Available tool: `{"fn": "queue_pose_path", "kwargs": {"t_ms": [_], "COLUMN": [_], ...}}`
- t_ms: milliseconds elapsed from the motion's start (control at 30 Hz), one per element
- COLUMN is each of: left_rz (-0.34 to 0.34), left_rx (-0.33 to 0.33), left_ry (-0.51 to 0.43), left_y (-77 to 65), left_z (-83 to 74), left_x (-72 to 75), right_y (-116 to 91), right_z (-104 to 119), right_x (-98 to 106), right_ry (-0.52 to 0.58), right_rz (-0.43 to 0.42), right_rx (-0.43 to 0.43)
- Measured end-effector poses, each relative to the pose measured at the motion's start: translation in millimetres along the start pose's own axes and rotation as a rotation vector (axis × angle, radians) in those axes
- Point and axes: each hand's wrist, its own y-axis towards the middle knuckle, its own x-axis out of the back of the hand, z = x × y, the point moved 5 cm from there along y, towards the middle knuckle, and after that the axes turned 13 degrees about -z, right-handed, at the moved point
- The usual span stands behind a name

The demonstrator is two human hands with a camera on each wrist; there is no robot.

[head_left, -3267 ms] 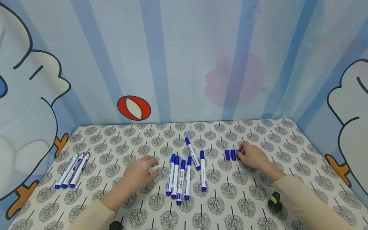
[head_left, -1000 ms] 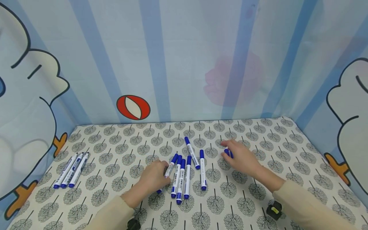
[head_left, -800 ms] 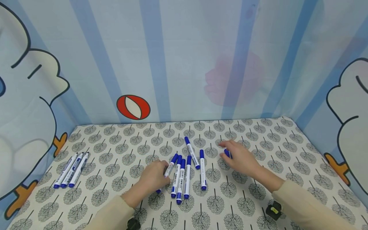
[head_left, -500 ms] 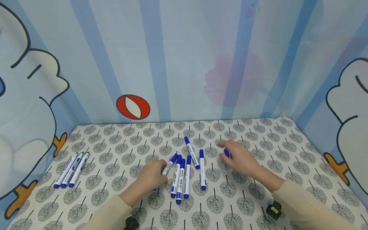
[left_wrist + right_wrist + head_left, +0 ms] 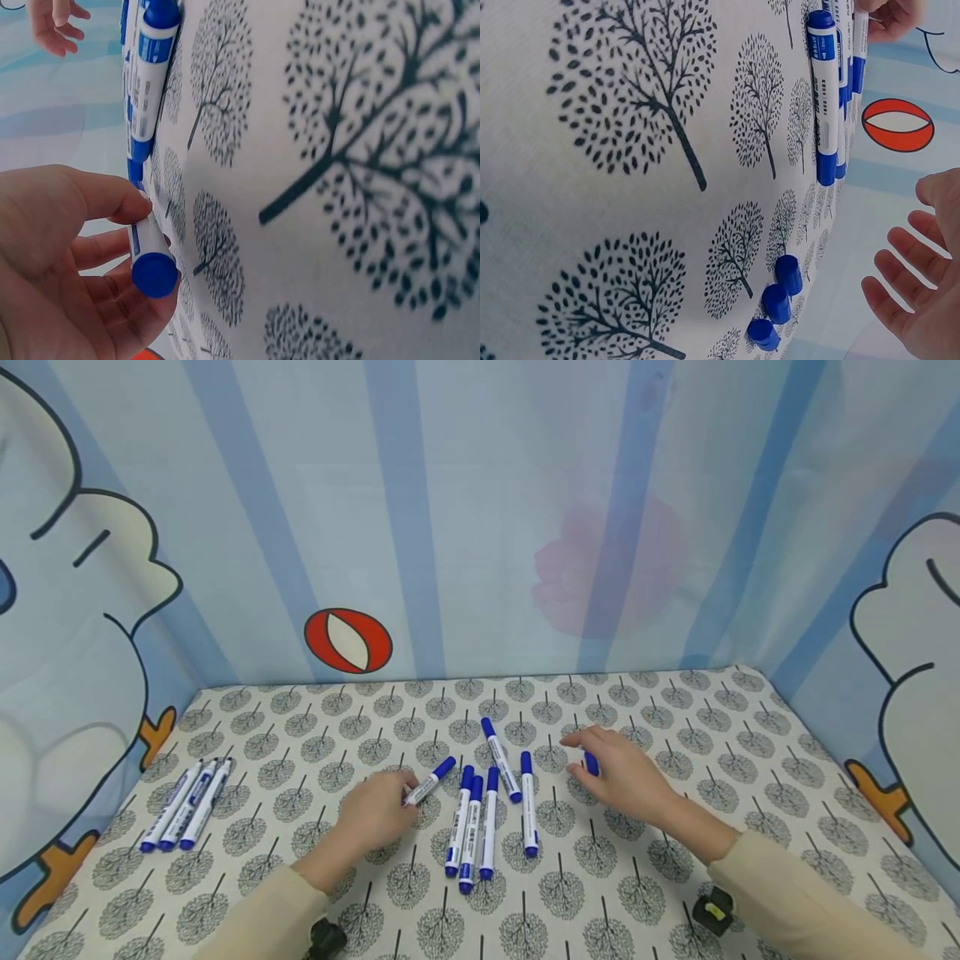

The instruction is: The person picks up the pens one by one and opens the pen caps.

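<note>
My left hand (image 5: 375, 810) pinches a capped whiteboard marker (image 5: 429, 783) between thumb and fingers, its blue cap pointing up and to the right. In the left wrist view, the marker's round blue end (image 5: 155, 274) faces the camera. Several more capped markers (image 5: 473, 831) lie side by side to the right of that hand. My right hand (image 5: 626, 777) holds nothing; its fingers are spread and slightly bent beside three loose blue caps. In the right wrist view the caps (image 5: 777, 303) stand in a row on the cloth; in the head view the hand hides most of them.
Three uncapped markers (image 5: 187, 806) lie together at the left of the table. Two capped markers lie apart from the central group, one tilted (image 5: 501, 760) and one nearly straight (image 5: 529, 806). A tree-patterned cloth (image 5: 285, 727) covers the table, with a printed curtain (image 5: 480, 527) behind.
My left hand has taken hold of the leftmost marker of the group and drawn it leftward. The right hand, earlier at the caps' right end, has shifted left and its fingers have spread.
</note>
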Motion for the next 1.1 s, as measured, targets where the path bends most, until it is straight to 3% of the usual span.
{"fn": "queue_pose_path", "kwargs": {"t_ms": [433,1100], "left_rz": [-0.041,-0.057], "left_rx": [-0.034,-0.148], "left_ry": [0.017,0.078], "left_y": [4.4,4.4], "left_z": [0.3,-19.4], "left_x": [19.3,33.9], "right_y": [1.2,5.9], "right_z": [4.9,19.6], "right_x": [0.4,-2.0], "right_ry": [0.006,0.053], "right_rz": [-0.003,-0.005], "right_rx": [0.002,0.04]}}
